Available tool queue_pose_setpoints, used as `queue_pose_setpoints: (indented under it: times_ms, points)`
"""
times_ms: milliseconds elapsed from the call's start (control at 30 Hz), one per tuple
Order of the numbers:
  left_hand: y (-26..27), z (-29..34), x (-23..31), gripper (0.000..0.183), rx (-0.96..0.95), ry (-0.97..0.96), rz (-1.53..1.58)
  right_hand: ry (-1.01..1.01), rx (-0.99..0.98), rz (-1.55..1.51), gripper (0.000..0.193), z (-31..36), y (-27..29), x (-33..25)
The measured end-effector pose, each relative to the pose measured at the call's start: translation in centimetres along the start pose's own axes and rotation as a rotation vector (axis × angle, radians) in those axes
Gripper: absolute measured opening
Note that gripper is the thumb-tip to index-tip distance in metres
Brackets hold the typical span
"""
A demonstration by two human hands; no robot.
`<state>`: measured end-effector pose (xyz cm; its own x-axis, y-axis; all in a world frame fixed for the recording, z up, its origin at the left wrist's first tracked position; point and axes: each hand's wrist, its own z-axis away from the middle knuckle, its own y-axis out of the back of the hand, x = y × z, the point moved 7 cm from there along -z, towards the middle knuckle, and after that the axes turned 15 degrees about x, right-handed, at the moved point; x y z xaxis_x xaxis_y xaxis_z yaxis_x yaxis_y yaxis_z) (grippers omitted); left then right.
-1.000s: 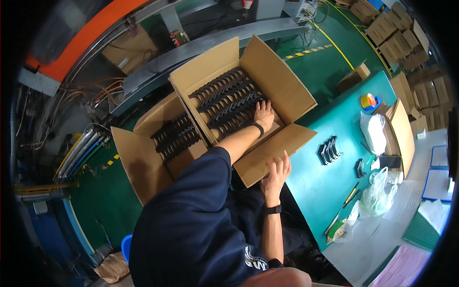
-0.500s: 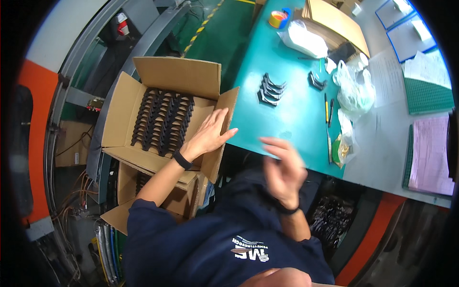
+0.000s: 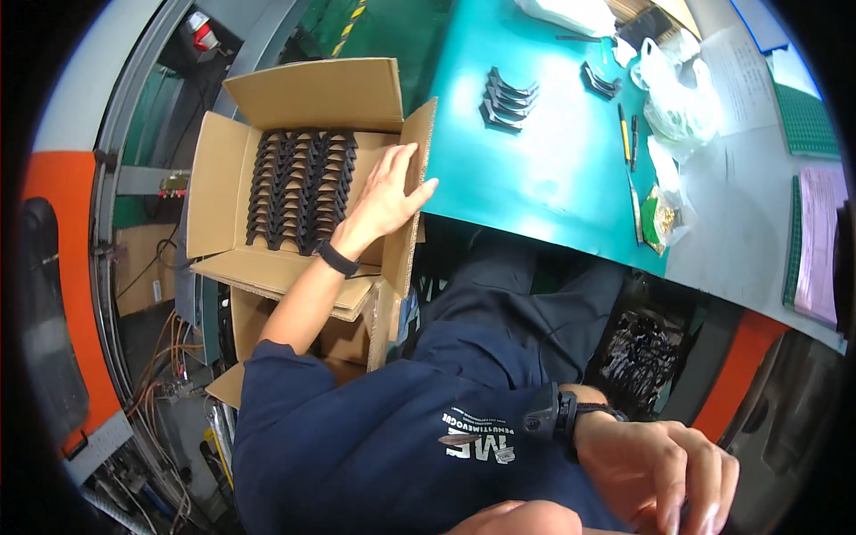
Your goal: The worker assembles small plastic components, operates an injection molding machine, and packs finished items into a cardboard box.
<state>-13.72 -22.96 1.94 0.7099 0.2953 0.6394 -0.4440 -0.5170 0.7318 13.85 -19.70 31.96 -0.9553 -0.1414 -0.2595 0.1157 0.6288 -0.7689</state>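
Note:
My left hand [image 3: 386, 198] reaches into the open cardboard box [image 3: 216, 192], its fingers stretched out along the right flap and thumb spread. Nothing is held in it. Beside its fingers, rows of black curved plastic parts [image 3: 299, 192] stand stacked in the box. My right hand [image 3: 664, 468] is drawn back close to my body at the lower right, with fingers curled down and pressed together. Whatever lies between its fingertips is hidden at the picture's lower edge. On the green table [image 3: 535, 187] lie several black curved parts [image 3: 510, 100] and a smaller group of similar parts [image 3: 601, 80].
Pens [image 3: 624, 134], a white plastic bag [image 3: 678, 98] and a small bag of gold-coloured bits [image 3: 660, 218] lie on the table's right side. Below the upper box stands another open carton [image 3: 343, 339]. A bin of black pieces [image 3: 637, 357] sits under the table.
My right hand has swung from near the table edge back to the lower right beside my body, its fingers now curled. My left hand stays at the box flap. The view has shifted.

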Motion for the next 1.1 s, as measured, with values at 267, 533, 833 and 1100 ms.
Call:
queue_pose_setpoints:
  times_ms: [267,533,833,1100]
  points:
    - [0.4,0.2,0.2,0.07,0.001,0.009,-0.005,0.081,0.051,-0.104,0.019,0.3,-1.0,0.4]
    - [0.4,0.2,0.1,0.069,-0.005,0.023,-0.004,0.312,0.064,0.111,0.013,1.0,-0.2,-0.3]
    - [0.3,0.3,-0.2,0.069,-0.009,0.023,-0.034,0.283,0.027,0.04,0.016,0.9,0.2,-0.2]
    - [0.5,0.2,-0.1,0.069,-0.003,0.012,-0.002,0.158,0.075,-0.019,0.021,0.5,0.0,0.6]
